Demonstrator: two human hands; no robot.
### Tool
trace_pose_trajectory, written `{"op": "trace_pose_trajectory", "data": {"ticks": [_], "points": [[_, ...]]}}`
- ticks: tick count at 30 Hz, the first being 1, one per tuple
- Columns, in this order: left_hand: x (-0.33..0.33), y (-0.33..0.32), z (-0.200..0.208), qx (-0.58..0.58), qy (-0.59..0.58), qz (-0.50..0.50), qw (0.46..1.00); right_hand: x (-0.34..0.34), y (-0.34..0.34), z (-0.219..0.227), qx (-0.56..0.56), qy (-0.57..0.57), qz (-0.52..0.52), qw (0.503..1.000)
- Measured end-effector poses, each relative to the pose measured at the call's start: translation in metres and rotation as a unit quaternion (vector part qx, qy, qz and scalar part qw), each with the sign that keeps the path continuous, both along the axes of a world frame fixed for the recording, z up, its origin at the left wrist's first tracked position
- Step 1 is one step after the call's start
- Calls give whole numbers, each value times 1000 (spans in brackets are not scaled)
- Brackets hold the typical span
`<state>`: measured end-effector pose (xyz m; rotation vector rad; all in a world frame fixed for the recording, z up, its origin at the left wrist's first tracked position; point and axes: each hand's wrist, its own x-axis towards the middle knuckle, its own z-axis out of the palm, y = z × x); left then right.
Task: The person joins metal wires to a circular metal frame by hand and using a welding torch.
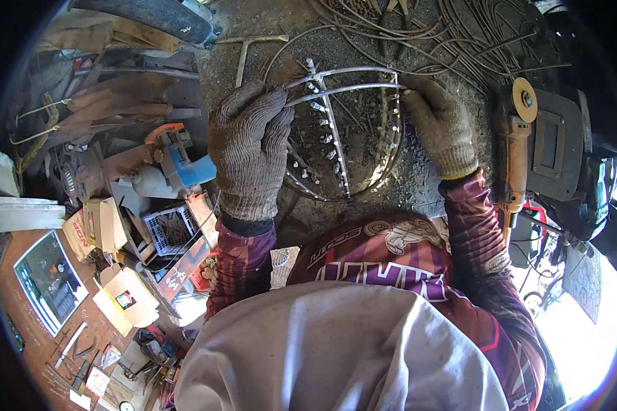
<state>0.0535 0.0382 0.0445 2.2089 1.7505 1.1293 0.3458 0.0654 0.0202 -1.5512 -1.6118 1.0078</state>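
A rounded metal frame (336, 140) of thin bent rods stands over the dark workbench, in front of my chest. A straight bar studded with short pale pegs runs down its middle, and more pegs line its curved sides. My left hand (249, 154), in a grey-brown knitted glove, closes on the frame's left side near the upper hoops. At the right end of those hoops, my right hand (442, 127), gloved alike, pinches the frame between thumb and fingers. The fingertips of both hands are partly hidden.
An angle grinder (514, 154) and a dark welding mask (555, 137) lie at the right. Loops of metal rod (452, 34) and pliers (394, 31) lie beyond the frame, with a T-shaped bar (243, 55) at far left. A crate (170, 231) and cardboard boxes (127, 294) crowd the left.
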Motion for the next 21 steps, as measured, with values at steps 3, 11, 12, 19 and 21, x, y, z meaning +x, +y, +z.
{"op": "trace_pose_trajectory", "data": {"ticks": [3, 11, 12, 19, 21], "points": [[0, 1, -4, 16, -25, 0, 1000, -1, -1, 3, 1, -13, 1, 1000], [1, 2, -3, 22, -23, 0, 999, 5, -7, 2, -12, 34, -28, 999], [1, 2, -3, 22, -24, 0, 999, 6, -7, 0, -11, 34, -28, 999], [-2, 1, -2, 0, -4, -9, 1000, 7, -7, -1, -4, 11, -39, 999], [-2, 2, -3, 6, -8, -10, 1000, 8, -8, -3, -19, 11, -52, 998]]}}
